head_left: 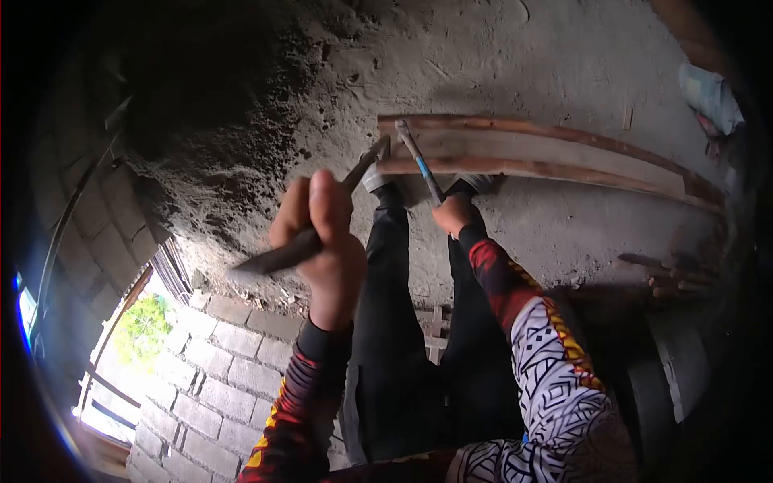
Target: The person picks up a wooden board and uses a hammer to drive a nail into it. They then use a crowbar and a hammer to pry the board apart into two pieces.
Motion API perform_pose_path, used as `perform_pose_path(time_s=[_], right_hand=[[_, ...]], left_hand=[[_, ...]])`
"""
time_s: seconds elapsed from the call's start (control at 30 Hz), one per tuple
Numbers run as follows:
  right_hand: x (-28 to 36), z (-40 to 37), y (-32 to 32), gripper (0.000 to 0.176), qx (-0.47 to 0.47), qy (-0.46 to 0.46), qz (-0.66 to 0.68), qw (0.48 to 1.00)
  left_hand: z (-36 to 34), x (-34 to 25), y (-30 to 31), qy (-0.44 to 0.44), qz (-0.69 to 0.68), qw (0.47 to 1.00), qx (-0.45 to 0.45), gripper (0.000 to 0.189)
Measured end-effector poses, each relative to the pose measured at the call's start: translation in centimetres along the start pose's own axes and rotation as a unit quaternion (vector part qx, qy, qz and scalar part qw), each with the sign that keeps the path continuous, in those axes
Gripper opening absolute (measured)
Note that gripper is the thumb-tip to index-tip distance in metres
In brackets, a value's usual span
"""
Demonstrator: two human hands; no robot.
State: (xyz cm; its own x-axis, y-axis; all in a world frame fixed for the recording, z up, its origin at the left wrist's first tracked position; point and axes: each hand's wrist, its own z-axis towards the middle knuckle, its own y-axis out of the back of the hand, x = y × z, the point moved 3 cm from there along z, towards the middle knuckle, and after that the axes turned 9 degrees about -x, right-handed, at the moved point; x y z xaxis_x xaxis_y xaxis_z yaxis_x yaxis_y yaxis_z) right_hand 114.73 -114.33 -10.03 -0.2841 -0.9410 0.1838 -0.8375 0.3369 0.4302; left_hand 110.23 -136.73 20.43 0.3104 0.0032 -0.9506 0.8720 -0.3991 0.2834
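Observation:
My left hand (326, 221) is raised in the near foreground, its fingers wrapped round a dark bar-like tool (278, 258). One end of that tool points to the lower left; the far end overlaps the near end of a long wooden frame (515, 170) in this view. Further down, my right hand (455, 215) grips the dark lower end of a slim tool with a blue band (423, 167). Its pale, rounded tip lies over the frame's left end. Reddish-brown side boards run along both long edges of the frame, beside my feet.
Rough grey ground (580, 48) surrounds the frame, with loose dark soil (266, 121) on the left. A block wall (205, 362) stands at lower left beside a bright opening (141, 330). Wood scraps (676, 282) lie at the right, and a pale bag-like bundle (708, 97) sits at upper right.

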Motion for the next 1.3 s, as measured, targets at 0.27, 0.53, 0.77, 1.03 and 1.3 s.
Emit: perform_pose_path(time_s=[0.27,0.53,0.77,1.03,1.3], right_hand=[[9.5,0.1,20.2,0.035,-0.163,0.167,0.076,0.969],[2.0,-1.2,5.3,0.028,0.019,-0.017,0.077,0.997],[-1.2,-1.0,3.5,0.021,0.009,-0.058,0.21,0.976],[-7.7,0.5,12.2,0.027,-0.068,-0.048,0.145,0.986],[-13.6,4.8,7.5,0.029,0.012,-0.113,0.179,0.977]], left_hand=[[-3.3,0.3,3.0,0.033,-0.074,0.997,0.004,0.036],[-0.5,-1.6,0.8,-0.011,-0.1,0.995,0.03,0.036],[-0.9,3.1,1.2,0.05,-0.046,0.997,0.03,0.036],[-2.9,3.6,0.6,0.033,-0.055,0.998,0.007,0.037],[-2.1,5.8,-0.5,0.005,-0.109,0.994,-0.022,0.033]])
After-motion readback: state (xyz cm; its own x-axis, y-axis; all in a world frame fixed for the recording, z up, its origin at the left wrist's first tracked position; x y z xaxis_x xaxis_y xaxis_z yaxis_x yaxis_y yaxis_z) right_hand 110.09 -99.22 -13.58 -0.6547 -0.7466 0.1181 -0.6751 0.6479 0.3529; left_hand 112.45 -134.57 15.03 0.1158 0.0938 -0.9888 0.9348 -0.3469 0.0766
